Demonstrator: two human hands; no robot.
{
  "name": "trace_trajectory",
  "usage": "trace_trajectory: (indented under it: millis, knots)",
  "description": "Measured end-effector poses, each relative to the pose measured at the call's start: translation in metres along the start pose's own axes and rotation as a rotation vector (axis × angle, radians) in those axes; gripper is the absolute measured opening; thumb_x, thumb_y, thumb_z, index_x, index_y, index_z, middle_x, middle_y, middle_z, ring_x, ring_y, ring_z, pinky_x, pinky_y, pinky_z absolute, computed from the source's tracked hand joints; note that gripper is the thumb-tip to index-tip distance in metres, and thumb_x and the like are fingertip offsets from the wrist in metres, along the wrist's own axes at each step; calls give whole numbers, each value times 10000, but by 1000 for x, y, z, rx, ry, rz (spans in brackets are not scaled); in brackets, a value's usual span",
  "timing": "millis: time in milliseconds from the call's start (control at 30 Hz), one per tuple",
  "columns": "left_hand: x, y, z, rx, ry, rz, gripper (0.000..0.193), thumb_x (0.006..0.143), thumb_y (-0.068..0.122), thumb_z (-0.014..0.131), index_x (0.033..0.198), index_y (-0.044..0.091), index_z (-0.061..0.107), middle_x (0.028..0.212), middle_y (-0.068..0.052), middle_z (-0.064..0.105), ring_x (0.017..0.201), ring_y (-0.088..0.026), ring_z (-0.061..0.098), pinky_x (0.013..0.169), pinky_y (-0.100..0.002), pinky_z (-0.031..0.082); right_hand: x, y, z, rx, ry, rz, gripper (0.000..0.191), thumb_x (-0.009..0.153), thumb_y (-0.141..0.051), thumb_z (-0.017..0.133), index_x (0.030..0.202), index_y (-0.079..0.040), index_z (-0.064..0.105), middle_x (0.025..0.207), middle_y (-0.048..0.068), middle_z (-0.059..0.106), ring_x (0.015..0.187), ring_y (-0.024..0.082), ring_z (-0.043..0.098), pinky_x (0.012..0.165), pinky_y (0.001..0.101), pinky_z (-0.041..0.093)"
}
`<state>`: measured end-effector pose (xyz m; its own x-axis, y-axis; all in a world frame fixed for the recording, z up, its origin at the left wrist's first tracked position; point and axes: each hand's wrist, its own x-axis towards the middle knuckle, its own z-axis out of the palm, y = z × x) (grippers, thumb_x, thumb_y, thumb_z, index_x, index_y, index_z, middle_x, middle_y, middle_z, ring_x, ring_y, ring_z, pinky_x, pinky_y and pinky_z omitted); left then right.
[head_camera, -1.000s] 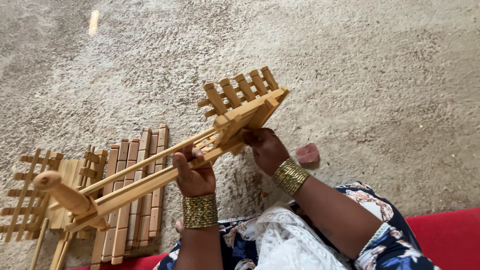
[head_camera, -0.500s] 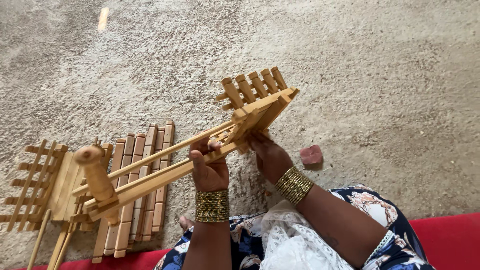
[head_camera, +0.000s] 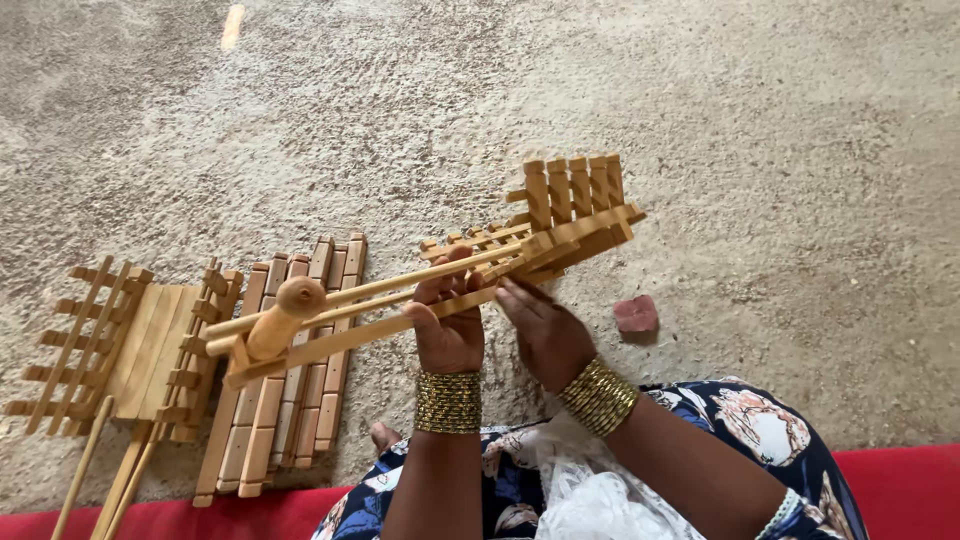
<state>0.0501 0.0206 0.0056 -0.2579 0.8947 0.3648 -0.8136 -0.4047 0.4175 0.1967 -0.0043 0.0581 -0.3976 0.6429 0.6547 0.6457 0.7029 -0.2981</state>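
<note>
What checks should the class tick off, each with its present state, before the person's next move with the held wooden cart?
1. Left hand grips the long rails of the wooden cart: ok.
2. Right hand supports the slatted end: ok.
3. Round-topped peg seated at the near end: ok, how firmly cannot tell.
4. Cart lifted above the slat panel on the floor: ok.
5. Second cart lies apart: ok.
6. Red block away from both hands: ok.

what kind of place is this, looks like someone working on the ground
Probably a simple home or yard workspace for handcraft, on the ground rather than at a bench. The floor is bare, rough, sandy concrete. Finished slatted wooden pieces lie on it, and both hands, left hand and right hand, hold a wooden frame.
</note>
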Motion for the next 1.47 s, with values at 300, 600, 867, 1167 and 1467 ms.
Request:
trace_trajectory:
  millis: [300,600,867,1167,1467]
  knots:
    - [4,6,-9,37,45,-117,703,814,660,643,1323,175,636,1408,-108,608,1374,-265,518,1174,-413,446,8,-43,23,149,-151,209,299,975,-35,516,1227,-30,677,1208,175,720,1067,260,705,861,375,603]
    - [15,17,-15,-33,236,13,724,819,677,691,1286,124,652,1310,-135,670,1245,-280,649,1107,-466,551,-7,-2,-4,105,-216,117,274,938,40,548,1147,-20,715,1173,170,734,1084,275,714,982,404,592]
    - [7,16,-27,-78,55,9,548,1017,565,625,977,20,672,737,-79,640,748,-210,669,844,-418,601,46,37,-37,-70,284,-104,161,968,-105,623,1098,-111,718,1177,143,722,1101,302,695,968,428,574]
    - [4,15,-38,-33,99,37,502,960,537,627,995,38,671,633,-39,556,617,-191,604,752,-435,587,22,100,-47,94,2,285,269,837,76,633,1029,-45,777,1098,131,758,1001,250,724,856,328,629]
    - [12,32,-38,-65,107,35,488,955,510,636,982,23,657,645,-43,555,597,-175,585,660,-376,581,-2,88,3,175,172,280,103,932,-22,664,942,-69,755,917,116,777,759,173,742,598,281,644]
